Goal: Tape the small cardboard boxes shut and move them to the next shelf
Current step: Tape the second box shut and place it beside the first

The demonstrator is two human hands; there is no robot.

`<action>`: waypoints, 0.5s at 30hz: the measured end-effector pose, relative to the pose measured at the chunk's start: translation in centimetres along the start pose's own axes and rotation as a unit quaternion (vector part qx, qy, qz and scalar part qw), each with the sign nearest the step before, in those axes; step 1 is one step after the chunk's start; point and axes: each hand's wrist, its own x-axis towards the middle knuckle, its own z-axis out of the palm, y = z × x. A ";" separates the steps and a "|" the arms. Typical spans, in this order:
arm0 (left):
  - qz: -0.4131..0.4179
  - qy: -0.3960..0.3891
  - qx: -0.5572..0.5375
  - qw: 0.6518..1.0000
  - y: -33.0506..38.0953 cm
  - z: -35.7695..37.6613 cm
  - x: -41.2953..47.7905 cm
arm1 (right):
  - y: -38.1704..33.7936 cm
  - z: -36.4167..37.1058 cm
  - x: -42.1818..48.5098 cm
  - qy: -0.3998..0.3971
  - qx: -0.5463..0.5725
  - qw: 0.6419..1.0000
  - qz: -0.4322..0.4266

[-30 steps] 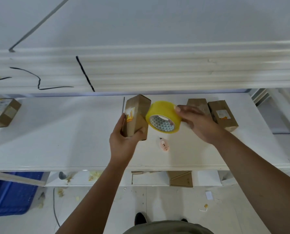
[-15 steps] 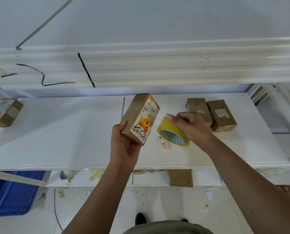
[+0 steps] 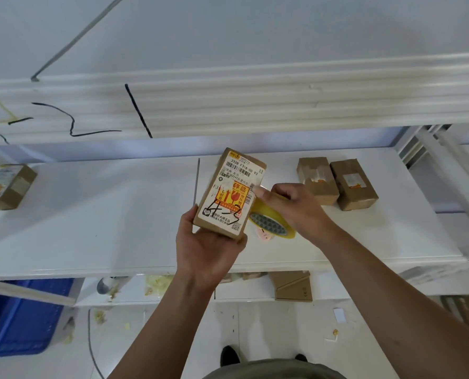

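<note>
Pink cutter (image 3: 263, 234) on shelf (image 3: 113, 214), half-hidden by tape roll (image 3: 272, 223).

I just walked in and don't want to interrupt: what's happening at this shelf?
A person's left hand holds a labelled cardboard box above the white shelf. The right hand grips a yellow tape roll right beside it, one fingertip at the box's edge. On the shelf sit two more boxes to the right and another box at far left.
</note>
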 end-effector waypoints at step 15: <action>0.141 0.071 0.130 0.979 1.5 0.9 0.9 | -0.1 -1.3 -1.8 -0.118 0.132 0.979 -0.102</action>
